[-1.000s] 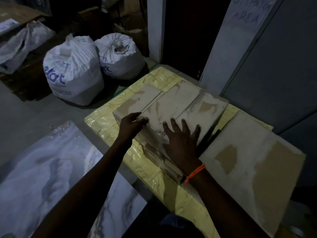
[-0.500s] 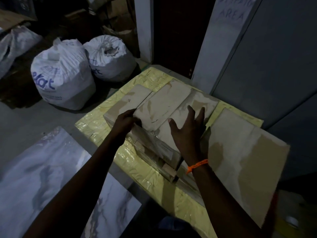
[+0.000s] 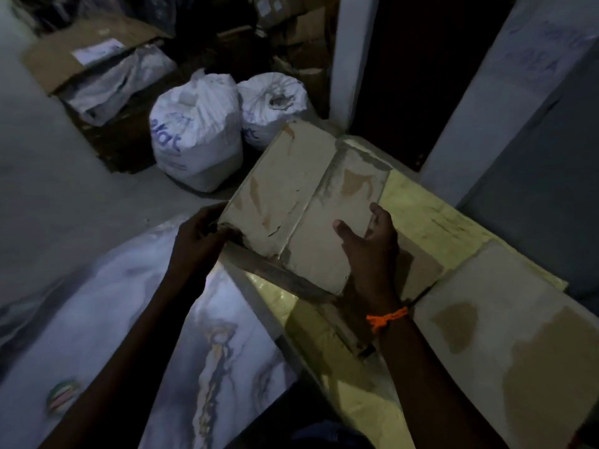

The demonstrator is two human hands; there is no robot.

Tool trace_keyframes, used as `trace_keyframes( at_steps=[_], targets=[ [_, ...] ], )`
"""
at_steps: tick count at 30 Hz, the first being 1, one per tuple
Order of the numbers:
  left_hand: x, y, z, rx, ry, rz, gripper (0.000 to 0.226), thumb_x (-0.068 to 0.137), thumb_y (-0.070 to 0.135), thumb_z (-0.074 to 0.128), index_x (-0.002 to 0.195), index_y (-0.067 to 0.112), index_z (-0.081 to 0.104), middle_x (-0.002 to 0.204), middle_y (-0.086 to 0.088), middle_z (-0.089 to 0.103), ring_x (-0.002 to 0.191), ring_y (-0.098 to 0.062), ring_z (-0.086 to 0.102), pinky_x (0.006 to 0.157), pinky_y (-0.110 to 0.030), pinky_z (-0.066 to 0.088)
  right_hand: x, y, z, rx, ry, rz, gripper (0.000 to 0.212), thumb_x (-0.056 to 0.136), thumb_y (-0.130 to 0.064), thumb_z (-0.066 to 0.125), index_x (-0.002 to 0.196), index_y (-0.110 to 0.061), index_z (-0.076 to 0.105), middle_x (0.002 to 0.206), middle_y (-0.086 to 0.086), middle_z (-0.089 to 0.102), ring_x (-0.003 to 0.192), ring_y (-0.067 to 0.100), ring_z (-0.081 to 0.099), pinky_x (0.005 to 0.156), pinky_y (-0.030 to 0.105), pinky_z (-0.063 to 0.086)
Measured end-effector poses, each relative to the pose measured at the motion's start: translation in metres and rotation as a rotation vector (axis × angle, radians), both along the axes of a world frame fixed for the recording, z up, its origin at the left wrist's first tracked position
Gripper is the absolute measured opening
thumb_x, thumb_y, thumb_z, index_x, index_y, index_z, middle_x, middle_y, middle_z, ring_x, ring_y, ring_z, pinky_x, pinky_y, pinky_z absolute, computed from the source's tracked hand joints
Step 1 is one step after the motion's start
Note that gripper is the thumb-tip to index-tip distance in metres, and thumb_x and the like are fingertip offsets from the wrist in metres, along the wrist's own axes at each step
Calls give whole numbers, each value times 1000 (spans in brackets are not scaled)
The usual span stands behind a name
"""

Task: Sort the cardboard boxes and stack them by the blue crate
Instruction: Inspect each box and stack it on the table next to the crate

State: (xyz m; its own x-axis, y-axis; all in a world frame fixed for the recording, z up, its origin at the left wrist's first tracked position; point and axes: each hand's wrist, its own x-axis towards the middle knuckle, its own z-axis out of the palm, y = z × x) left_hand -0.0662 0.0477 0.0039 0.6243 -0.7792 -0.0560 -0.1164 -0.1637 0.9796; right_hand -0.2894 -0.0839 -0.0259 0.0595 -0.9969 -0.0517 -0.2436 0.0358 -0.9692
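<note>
Two hands (image 3: pixel 197 241) (image 3: pixel 372 251), two white sacks (image 3: pixel 197 137) (image 3: pixel 272 102), one wristband (image 3: pixel 385 319).

I see a pale beige flat cardboard box (image 3: pixel 285 202) blotched brown, a yellow plastic-wrapped surface (image 3: pixel 431 218), white woven sacks (image 3: pixel 201 134) lettered blue, a white marble slab (image 3: pixel 107 296) veined grey and gold, and my orange wrist thread (image 3: pixel 387 317).
</note>
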Motion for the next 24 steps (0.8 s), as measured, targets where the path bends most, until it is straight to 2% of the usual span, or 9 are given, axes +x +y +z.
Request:
trace_keyframes(
  at_steps=[5,7,10,13,16,18,21,22,24],
  targets=[
    [25,129,-14,88,22,244,50,75,11,71,125,14,70,112,-9,74,82,-8,60,68,-23,47,71,54,-5,226,-107,245,83,83,-40,82,152,-15,44,156,14,47,139,28,51,108,56,49],
    [29,179,-27,111,65,360,46,81,-2,72,124,15,71,114,-8,74,89,-14,66,69,-26,48,100,78,-12,300,-94,322,91,76,-47,83,152,-17,44,146,14,57,124,27,61,102,52,53],
    [23,247,-46,115,144,540,44,83,-4,71,120,19,70,114,-2,74,107,-20,68,75,-29,50,137,113,-31,459,-121,454,102,64,-56,84,149,-16,45,133,12,66,113,25,67,98,48,56],
    [4,303,-64,93,269,713,40,86,-3,70,112,27,67,112,0,72,107,-20,67,74,-30,52,167,153,-47,519,-120,603,63,76,-42,82,127,-10,64,120,16,72,99,30,70,80,42,55],
    [-16,344,-79,81,383,803,37,91,0,67,120,21,63,115,3,69,106,-18,67,82,-41,58,184,190,-59,430,-17,723,34,80,-42,78,98,-13,76,102,14,77,98,35,73,89,50,59],
    [-23,365,-90,76,447,823,34,94,4,64,125,19,61,116,1,68,105,-18,66,85,-41,57,188,211,-55,464,-56,791,20,94,-34,70,92,-14,75,93,12,78,89,25,75,80,36,60],
    [-31,393,-108,58,560,813,27,101,13,58,127,16,64,126,-8,67,116,-25,63,95,-49,55,190,223,-59,579,-85,795,26,107,-32,54,111,-10,68,86,6,72,76,15,69,60,20,56],
    [-34,400,-113,42,574,777,27,102,15,56,129,15,64,130,-6,66,122,-25,61,99,-52,53,189,224,-64,591,-72,795,35,107,-37,51,118,-8,66,93,7,72,83,17,69,65,22,57],
    [-42,410,-118,20,607,721,28,103,23,57,129,14,64,132,-1,67,129,-24,58,105,-56,48,181,224,-70,611,-22,802,58,107,-49,45,136,0,57,117,14,69,108,26,67,91,33,55]
  ],
)
